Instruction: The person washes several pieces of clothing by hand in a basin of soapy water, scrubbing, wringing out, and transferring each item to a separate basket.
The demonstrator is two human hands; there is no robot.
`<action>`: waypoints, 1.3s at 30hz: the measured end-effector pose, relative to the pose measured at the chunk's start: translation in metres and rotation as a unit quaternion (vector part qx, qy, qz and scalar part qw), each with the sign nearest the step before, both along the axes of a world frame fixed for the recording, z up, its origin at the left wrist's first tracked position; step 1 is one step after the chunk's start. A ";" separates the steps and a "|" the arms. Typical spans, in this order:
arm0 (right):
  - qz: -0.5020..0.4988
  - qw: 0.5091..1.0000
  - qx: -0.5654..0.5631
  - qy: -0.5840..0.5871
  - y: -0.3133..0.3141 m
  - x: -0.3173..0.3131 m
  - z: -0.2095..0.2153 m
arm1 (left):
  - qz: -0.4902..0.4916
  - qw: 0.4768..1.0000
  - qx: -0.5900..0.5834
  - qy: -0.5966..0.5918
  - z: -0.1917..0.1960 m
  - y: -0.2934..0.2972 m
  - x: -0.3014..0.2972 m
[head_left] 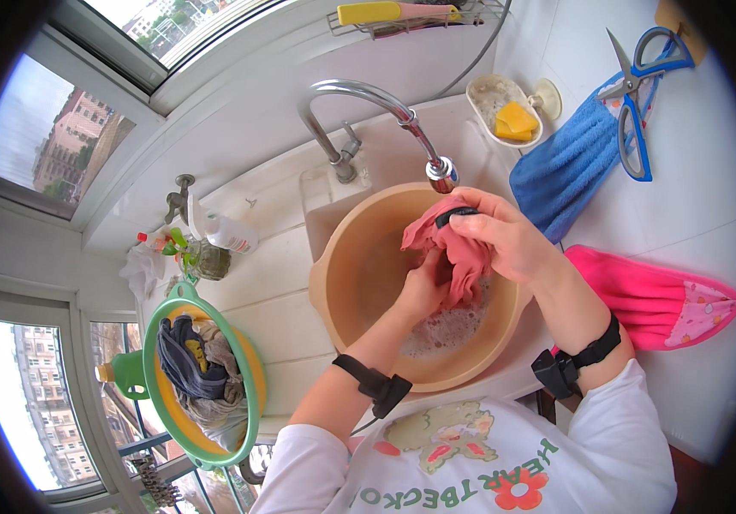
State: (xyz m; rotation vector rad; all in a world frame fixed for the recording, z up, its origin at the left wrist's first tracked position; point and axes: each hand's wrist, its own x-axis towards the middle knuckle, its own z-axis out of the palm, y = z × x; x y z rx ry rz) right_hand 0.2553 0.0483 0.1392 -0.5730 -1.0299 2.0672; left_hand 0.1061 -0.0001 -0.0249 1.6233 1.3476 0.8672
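A coral-pink cloth (468, 261) with a ruffled edge hangs bunched over a tan plastic basin (339, 330) of soapy water. My right hand (505, 233) pinches its upper part, where a small dark strip (453, 216) shows by the fingertips. Whether that strip belongs to the cloth I cannot make out. Lower down, my left hand (423, 289) is closed on the cloth, its fingertips partly hidden in the folds. White suds (446, 332) float below both hands. Just above the cloth is the spout of a chrome faucet (442, 174).
A green-rimmed yellow basket (254, 403) of dark and grey laundry stands left, near a plant jar (211, 259) and a white bottle (232, 233). At right hang a soap dish (532, 137), blue towel (560, 163), scissors (631, 90) and pink towel (633, 295).
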 end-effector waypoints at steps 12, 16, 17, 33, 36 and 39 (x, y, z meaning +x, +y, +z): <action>0.017 0.865 0.161 -0.475 0.032 0.051 -0.085 | 0.035 0.985 -0.107 -0.134 0.133 0.005 -0.096; 0.003 0.793 0.182 -0.581 0.030 0.064 -0.119 | 0.098 0.963 -0.055 -0.247 0.169 -0.006 -0.110; -0.022 0.788 0.167 -0.593 0.029 0.064 -0.118 | 0.067 0.964 -0.067 -0.249 0.169 -0.009 -0.119; 0.152 0.985 0.000 -0.086 -0.004 -0.005 -0.019 | -0.075 0.986 -0.139 -0.049 0.104 -0.008 -0.063; 0.137 0.978 -0.009 -0.158 0.004 0.002 -0.040 | -0.075 0.966 -0.232 -0.090 0.084 -0.008 -0.076; 0.018 0.919 0.130 -0.371 0.008 0.010 -0.068 | -0.065 0.980 -0.183 -0.051 0.084 -0.012 -0.086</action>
